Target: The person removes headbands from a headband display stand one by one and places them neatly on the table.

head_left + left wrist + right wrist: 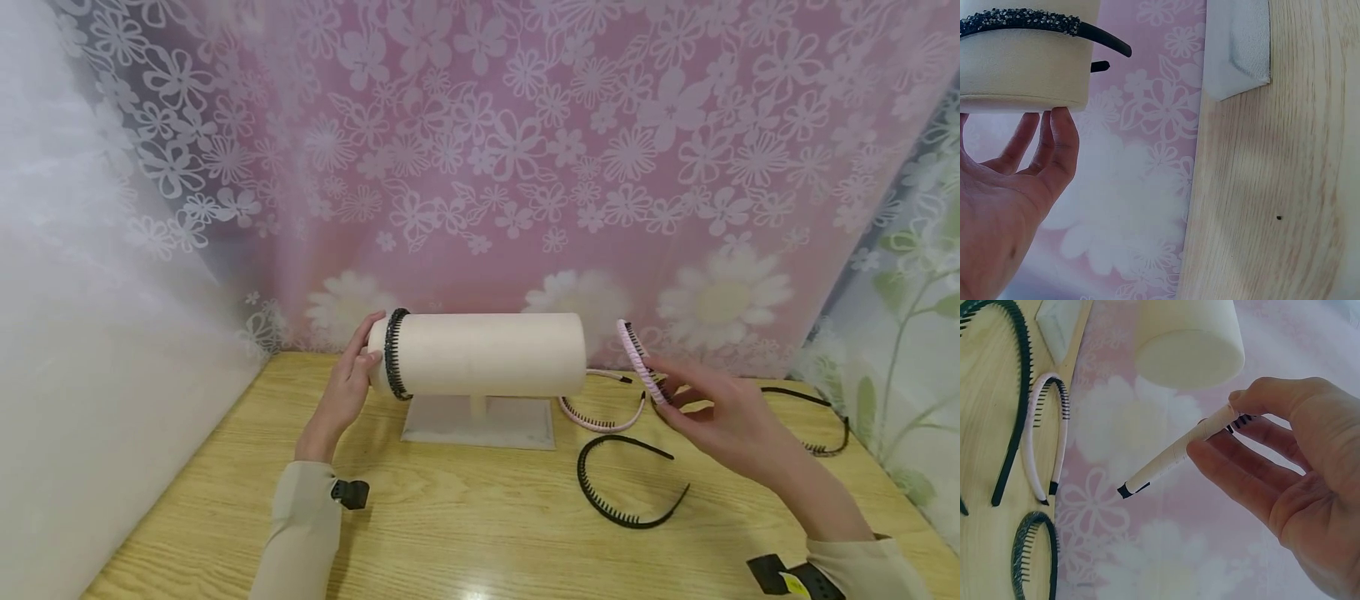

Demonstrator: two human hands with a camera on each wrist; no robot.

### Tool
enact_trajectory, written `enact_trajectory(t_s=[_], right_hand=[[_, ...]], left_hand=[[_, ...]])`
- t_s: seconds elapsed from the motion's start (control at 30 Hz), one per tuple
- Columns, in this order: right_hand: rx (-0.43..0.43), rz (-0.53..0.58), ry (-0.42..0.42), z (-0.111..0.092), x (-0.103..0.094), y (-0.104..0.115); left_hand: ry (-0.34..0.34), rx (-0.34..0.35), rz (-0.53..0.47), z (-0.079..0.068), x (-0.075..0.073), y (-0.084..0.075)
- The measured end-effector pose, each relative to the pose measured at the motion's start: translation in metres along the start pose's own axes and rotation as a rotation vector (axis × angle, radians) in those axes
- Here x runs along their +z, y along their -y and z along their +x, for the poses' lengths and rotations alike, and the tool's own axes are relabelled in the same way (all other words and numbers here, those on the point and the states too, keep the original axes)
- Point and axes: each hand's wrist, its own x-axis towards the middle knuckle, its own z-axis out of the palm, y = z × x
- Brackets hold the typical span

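A cream cylinder headband stand (491,354) lies horizontally on a short post over a pale base (480,423). Around its left end sits a dark headband (395,354); the left wrist view shows the beaded band (1035,24) with black ends. My left hand (347,392) holds the cylinder's left end, its fingers at the rim. Raised off the table to the right of the cylinder, a pink wrapped headband (639,358) with dark comb teeth is pinched between thumb and fingers of my right hand (731,412). Its black tip points away from the palm in the right wrist view.
On the wooden table (450,517), a black toothed headband (592,492) lies in front, a second pink headband (600,425) beside the base, and a dark headband (825,450) at the far right. A flowered pink curtain (480,167) hangs behind the table.
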Motion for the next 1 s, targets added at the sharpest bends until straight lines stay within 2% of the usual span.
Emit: enact_trajectory(t_s=[0.2,0.43,0.73,0.87,1.0], right_hand=[[0.032,-0.027,0.001,-0.014,-0.002,-0.002],[0.112,-0.032,0.027,-0.035,-0.005,-0.008],[0.187,-0.065,0.029,-0.065,-0.008,-0.023],[0.184,-0.06,0.002,-0.079,-0.01,-0.031],[0.218,-0.068,0.008,-0.091,-0.013,-0.036]], left_hand=[[-0.003,0.0,-0.008,0.0,0.0,0.0],[-0.006,-0.006,-0.009,0.0,0.0,0.0],[-0.003,-0.003,0.003,0.001,0.0,-0.001],[0.0,-0.01,0.002,0.0,0.0,-0.001],[0.002,-0.01,0.003,0.0,0.0,-0.001]])
